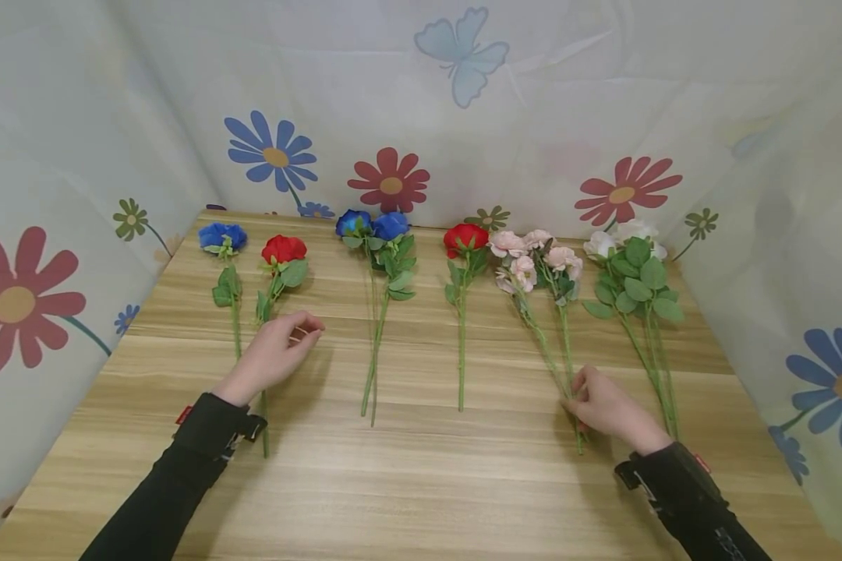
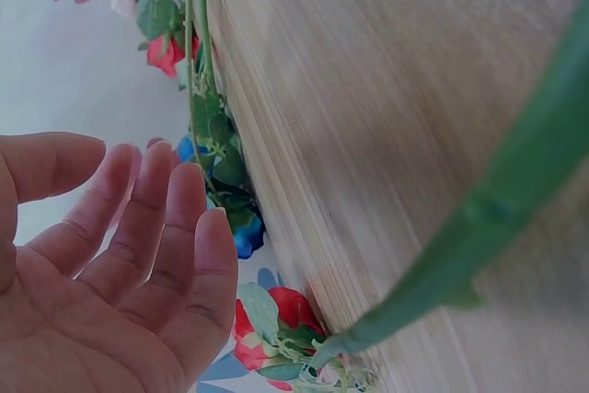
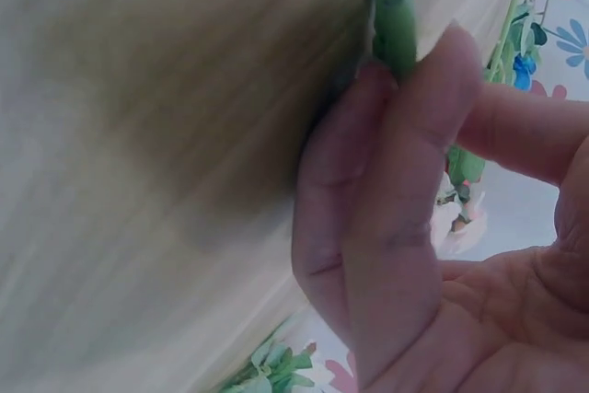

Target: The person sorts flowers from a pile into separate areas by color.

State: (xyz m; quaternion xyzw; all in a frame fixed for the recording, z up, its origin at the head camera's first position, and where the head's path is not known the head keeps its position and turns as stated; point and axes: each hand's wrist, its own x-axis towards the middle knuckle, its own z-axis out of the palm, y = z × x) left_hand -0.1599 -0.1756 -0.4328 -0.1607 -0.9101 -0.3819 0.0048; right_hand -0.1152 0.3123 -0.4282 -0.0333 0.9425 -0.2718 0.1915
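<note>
My left hand (image 1: pixel 274 352) hovers over the stem of a red rose (image 1: pixel 284 251) at the left, its fingers loosely bent around nothing. In the left wrist view that green stem (image 2: pixel 479 218) passes large in front, apart from the fingers. At the right, my right hand (image 1: pixel 609 405) pinches a stem low down on the pink flowers (image 1: pixel 522 269), whose two long stems come together near the fingertips. The right wrist view shows thumb and bent fingers closing at a green stem (image 3: pixel 394 20); its part beyond the fingertips is hidden.
All flowers lie on a wooden table (image 1: pixel 407 499), heads toward the back. A blue flower (image 1: pixel 222 236) is far left, two blue flowers (image 1: pixel 390 226) left of centre, another red rose (image 1: pixel 465 238) at centre, and white flowers (image 1: pixel 635 231) right. Printed cloth (image 1: pixel 547 70) surrounds the table.
</note>
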